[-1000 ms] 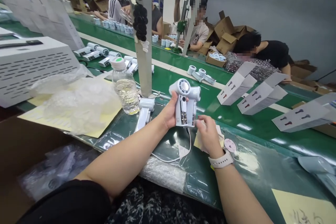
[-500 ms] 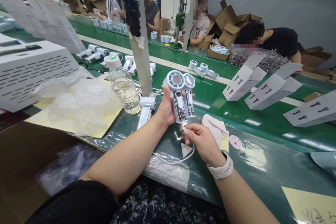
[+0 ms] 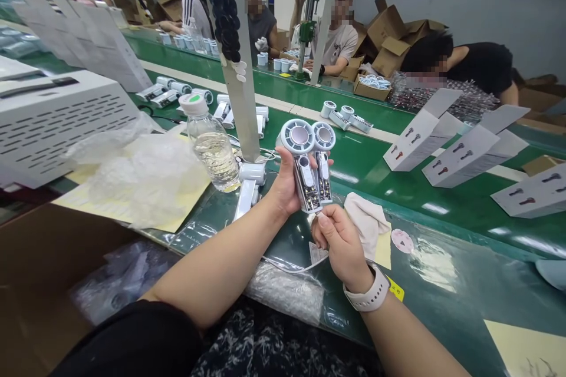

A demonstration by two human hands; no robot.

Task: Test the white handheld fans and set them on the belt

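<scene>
My left hand (image 3: 283,185) is wrapped round two white handheld fans (image 3: 310,165), held upright side by side above the green table (image 3: 442,212), round heads on top. My right hand (image 3: 338,241) is closed just below their bases, pinching the plug end of a white cable (image 3: 287,265) against the bottom of the left fan. The cable loops down onto the plastic sheet at the table's near edge. A white watch is on my right wrist.
A water bottle (image 3: 211,144), another white fan (image 3: 248,187) and a metal post (image 3: 241,70) stand left of my hands. A cloth (image 3: 367,221) lies to the right, with white cards (image 3: 420,132) beyond. More fans lie on the belt (image 3: 345,118). Several people sit across it.
My left hand turned the two fans so their round faces show. My right hand left the cloth, took the cable plug and brought it up to the fans' base.
</scene>
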